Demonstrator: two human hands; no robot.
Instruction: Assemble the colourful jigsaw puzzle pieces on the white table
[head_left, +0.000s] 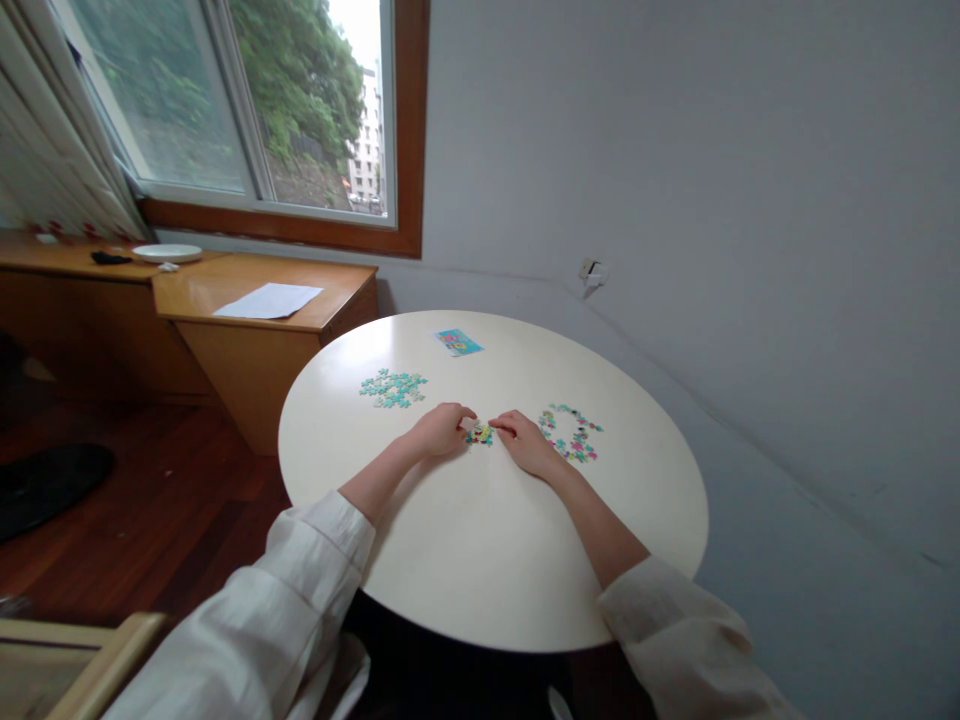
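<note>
A small joined cluster of jigsaw puzzle pieces (pixel 480 435), yellow, red and teal, lies flat near the middle of the round white table (pixel 480 540). My left hand (pixel 444 428) is at its left edge, fingers curled and closed on the pieces there. From the right, my right hand (pixel 523 440) reaches the cluster's upper right edge with thumb and index finger pinched on a puzzle piece. The fingertips partly hide what they touch.
Loose teal puzzle pieces (pixel 394 388) are heaped to the left. Mixed-colour pieces (pixel 574 445) form a rough ring to the right. Behind lies a colourful picture card (pixel 458 342). A wooden desk (pixel 262 345) with white paper (pixel 270 300) stands at the back left, against the wall.
</note>
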